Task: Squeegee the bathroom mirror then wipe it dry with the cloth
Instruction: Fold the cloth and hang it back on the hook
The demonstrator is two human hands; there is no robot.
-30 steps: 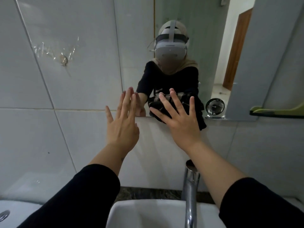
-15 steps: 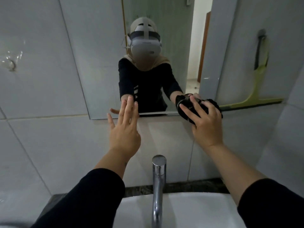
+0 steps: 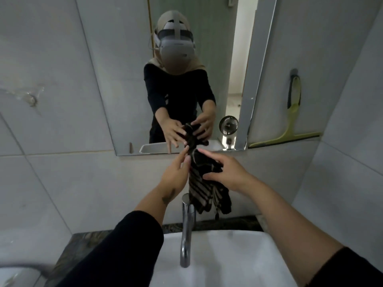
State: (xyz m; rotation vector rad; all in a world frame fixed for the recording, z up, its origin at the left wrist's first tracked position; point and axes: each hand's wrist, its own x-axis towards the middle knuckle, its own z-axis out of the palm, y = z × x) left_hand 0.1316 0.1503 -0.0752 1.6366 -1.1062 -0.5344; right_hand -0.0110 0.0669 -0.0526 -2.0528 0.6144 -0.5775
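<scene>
A dark striped cloth (image 3: 202, 192) hangs bunched from my right hand (image 3: 227, 175), which grips it just below the mirror's (image 3: 128, 96) bottom edge, above the tap. My left hand (image 3: 176, 172) is at the cloth's upper end. Its fingers are extended and its fingertips touch the fabric, with no clear grip. A green squeegee (image 3: 292, 123) hangs from a hook on the wall right of the mirror, with its blade level with the mirror's lower edge. The mirror reflects me, both hands and the cloth.
A chrome tap (image 3: 187, 230) rises from the white basin (image 3: 238, 257) directly under my hands. Grey tiled walls surround the mirror, and the right wall angles in close. A small fan (image 3: 228, 126) shows in the reflection. A dark stone counter edge (image 3: 87, 241) lies at the left.
My right hand has pulled the cloth off the mirror's lower edge and down toward the tap. My left hand has moved right to meet it. My view has tilted down toward the basin.
</scene>
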